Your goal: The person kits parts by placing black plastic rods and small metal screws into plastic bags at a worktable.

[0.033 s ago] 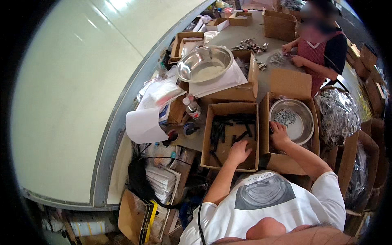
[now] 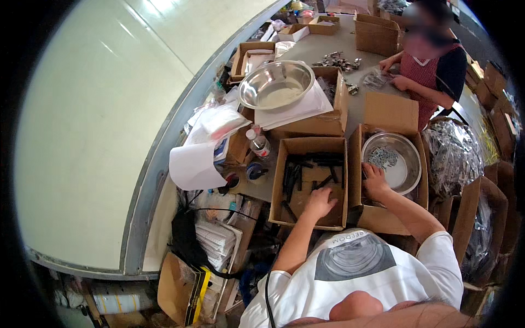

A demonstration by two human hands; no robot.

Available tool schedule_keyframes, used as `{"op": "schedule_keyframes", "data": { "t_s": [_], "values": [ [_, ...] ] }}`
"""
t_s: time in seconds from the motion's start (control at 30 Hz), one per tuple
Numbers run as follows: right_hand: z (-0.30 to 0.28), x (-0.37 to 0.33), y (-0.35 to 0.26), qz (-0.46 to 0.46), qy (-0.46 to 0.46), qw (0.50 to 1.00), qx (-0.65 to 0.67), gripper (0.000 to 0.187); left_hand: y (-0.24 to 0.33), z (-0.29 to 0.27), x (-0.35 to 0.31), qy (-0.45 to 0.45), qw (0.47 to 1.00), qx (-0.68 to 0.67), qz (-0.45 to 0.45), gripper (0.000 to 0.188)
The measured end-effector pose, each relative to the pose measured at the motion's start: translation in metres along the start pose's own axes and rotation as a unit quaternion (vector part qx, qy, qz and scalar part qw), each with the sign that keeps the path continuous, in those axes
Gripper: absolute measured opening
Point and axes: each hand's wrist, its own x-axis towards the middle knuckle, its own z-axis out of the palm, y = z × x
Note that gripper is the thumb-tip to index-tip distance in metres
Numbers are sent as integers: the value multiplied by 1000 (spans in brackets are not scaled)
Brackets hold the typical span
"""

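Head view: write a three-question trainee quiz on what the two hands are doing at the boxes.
1. True or false: the left hand is inside the box of black parts.
2. The right hand rests at the rim of what?
A. a plastic bottle
B. a steel bowl with small metal pieces
C. a roll of tape
3. Short answer: what sits on the white sheets farther up the table?

Key: 1 true; 2 B; 3 a large empty steel bowl.
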Motion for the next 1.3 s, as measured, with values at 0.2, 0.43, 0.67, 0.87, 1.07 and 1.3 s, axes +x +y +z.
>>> {"op": "schedule_keyframes", "data": {
  "t_s": [0.2, 0.43, 0.67, 0.87, 1.07, 1.3],
  "values": [
    [-8, -5, -2, -7, 3, 997, -82, 28, -37, -37, 39, -15, 970, 72, -231, 73],
    [10, 7, 15, 22, -6, 999, 43, 21, -43, 1, 58, -263, 950, 97, -140, 86],
    [-55, -25, 19, -12, 72, 976, 206, 13, -30, -20, 40, -109, 992, 40, -42, 65],
    [-79, -37, 12, 61, 216, 746, 627, 28, 34, -53, 4, 12, 964, -263, 21, 44],
    [-106, -30, -29, 109, 299, 538, 781, 30, 77, -2, -12, -122, 757, -634, 100, 51],
    [-151, -19, -65, 277, 172, 270, 906, 25, 94, 11, -31, -55, 661, -743, -94, 34]
  ]
}}
